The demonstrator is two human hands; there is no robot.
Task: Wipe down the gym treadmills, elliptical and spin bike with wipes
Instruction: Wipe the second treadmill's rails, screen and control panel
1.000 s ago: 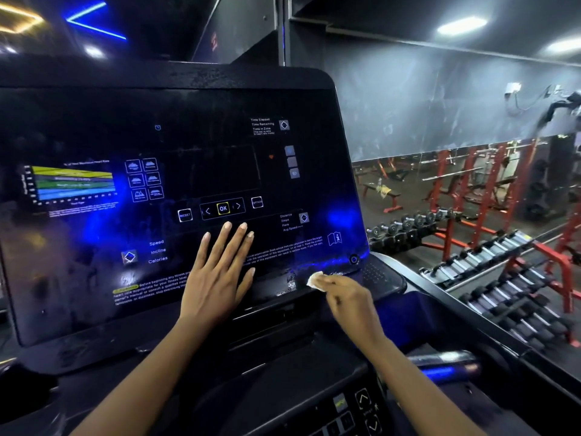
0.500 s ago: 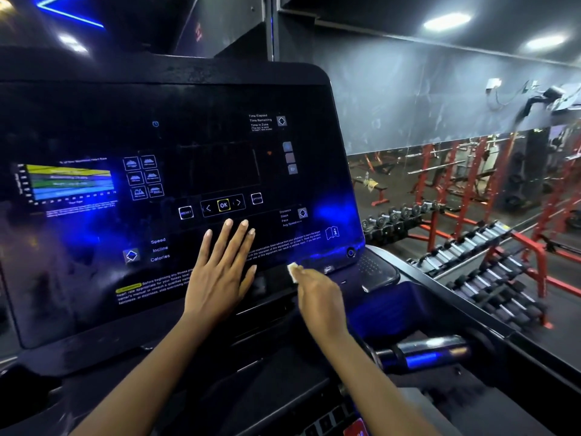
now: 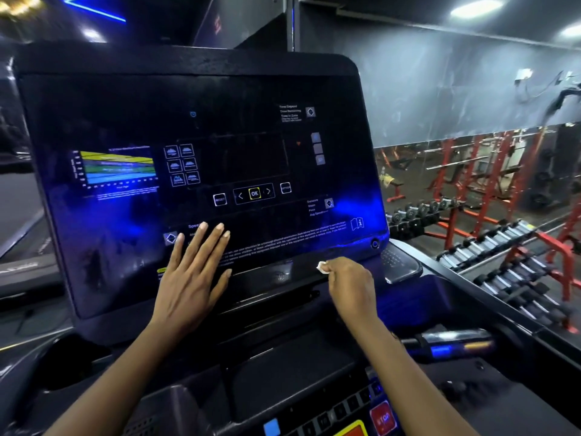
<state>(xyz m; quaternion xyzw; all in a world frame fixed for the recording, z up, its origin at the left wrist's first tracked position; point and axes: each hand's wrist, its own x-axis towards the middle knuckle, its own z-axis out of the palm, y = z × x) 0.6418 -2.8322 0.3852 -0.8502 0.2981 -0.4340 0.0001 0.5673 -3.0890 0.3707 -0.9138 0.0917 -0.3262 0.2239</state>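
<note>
The treadmill's big black console panel [image 3: 125,247] fills the left and middle of the head view, glossy and streaked, with printed icons and a coloured chart. My left hand [image 3: 191,278] lies flat on the lower part of the panel, fingers straight and spread. My right hand [image 3: 352,287] is curled around a small white wipe [image 3: 322,267], which pokes out at the fingertips and touches the panel's lower right edge. Most of the wipe is hidden inside the hand.
Below the panel is the button deck with a red stop button [image 3: 383,416]. A chrome handlebar [image 3: 452,341] juts out at the right. Red dumbbell racks [image 3: 518,262] and a wall mirror [image 3: 471,171] stand beyond the treadmill on the right.
My right hand has slid the wipe along the panel's bottom edge, first leftward toward my left hand, now back to the right. My left hand stays flat on the panel.
</note>
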